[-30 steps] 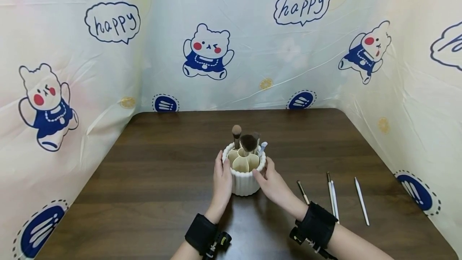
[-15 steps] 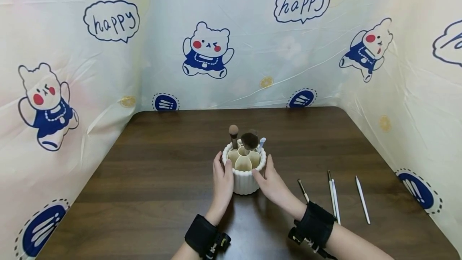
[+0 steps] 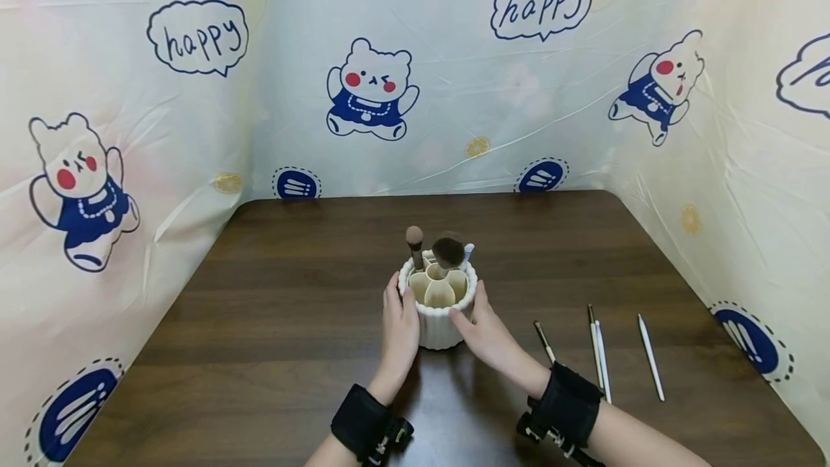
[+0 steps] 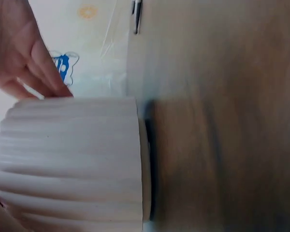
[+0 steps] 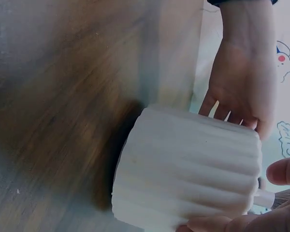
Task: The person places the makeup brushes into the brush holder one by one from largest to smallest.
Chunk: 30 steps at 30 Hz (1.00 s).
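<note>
A white fluted makeup brush holder (image 3: 439, 330) stands upright on the table, its cream inside split into petal-shaped compartments. My left hand (image 3: 398, 326) holds it by the left side, thumb near the front rim. On the opposite side my right hand (image 3: 489, 334) grips it, with the thumb on the front wall. A slim brush with a tan-brown head (image 3: 414, 238) and a broad dark fluffy brush (image 3: 448, 251) stick up from it, beside a light-blue tip (image 3: 468, 252). The holder's ribbed wall (image 4: 72, 159) fills much of the left wrist view; its dark-shadowed base edge is close over the wood.
On the brown wooden table (image 3: 292, 279), right of the hands, lie a dark-tipped brush (image 3: 543, 341) partly behind the right wrist, a thin dark-tipped stick (image 3: 593, 344), a white pencil-like stick (image 3: 603, 359) and another white one (image 3: 650, 357). Printed curtain surrounds the table.
The holder has turned a little between my hands: the tan-headed brush has shifted left and the compartments have rotated. Both hands stay nearly in place around it.
</note>
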{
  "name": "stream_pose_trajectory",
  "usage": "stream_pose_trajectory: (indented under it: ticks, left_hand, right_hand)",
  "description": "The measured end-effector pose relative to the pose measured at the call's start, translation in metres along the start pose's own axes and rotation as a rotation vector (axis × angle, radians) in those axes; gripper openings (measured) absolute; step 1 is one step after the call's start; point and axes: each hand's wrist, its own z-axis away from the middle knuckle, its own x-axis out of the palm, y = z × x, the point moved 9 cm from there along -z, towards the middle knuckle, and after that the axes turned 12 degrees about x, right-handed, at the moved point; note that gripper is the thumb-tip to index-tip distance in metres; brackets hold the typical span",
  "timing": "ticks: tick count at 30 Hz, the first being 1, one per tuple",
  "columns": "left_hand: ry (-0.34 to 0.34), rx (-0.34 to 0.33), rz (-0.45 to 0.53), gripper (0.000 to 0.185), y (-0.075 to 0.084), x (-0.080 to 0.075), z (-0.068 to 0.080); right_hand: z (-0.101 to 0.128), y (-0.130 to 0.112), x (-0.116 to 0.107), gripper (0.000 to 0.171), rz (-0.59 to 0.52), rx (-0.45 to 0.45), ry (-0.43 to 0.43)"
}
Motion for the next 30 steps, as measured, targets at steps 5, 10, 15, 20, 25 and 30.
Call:
stream_pose_trajectory:
  ticks: [5,10,15,20,25,30]
  left_hand:
    - [0.032,0.006,0.001,0.047,0.003,-0.001,0.002]
    - [0.021,-0.004,-0.003,0.05,0.001,-0.003,-0.005]
    - [-0.039,-0.029,0.004,0.052,-0.003,-0.001,-0.01]
    - [-0.059,-0.03,0.001,0.05,-0.004,0.0,-0.009]
    - [-0.044,-0.043,0.014,0.048,-0.006,0.001,-0.007]
    - [-0.026,-0.042,0.023,0.048,-0.004,0.003,-0.002]
  right_hand:
    - [-0.002,-0.001,-0.003,0.078,0.003,0.009,0.002]
    - [0.002,-0.002,-0.003,0.08,0.025,0.031,-0.002]
    - [0.007,-0.006,-0.002,0.08,0.024,0.012,-0.012]
    - [0.007,-0.008,-0.003,0.079,0.026,-0.008,-0.005]
    - [0.001,-0.007,-0.005,0.079,0.038,-0.009,0.006]
    - [-0.006,-0.005,-0.008,0.078,0.055,-0.012,0.01]
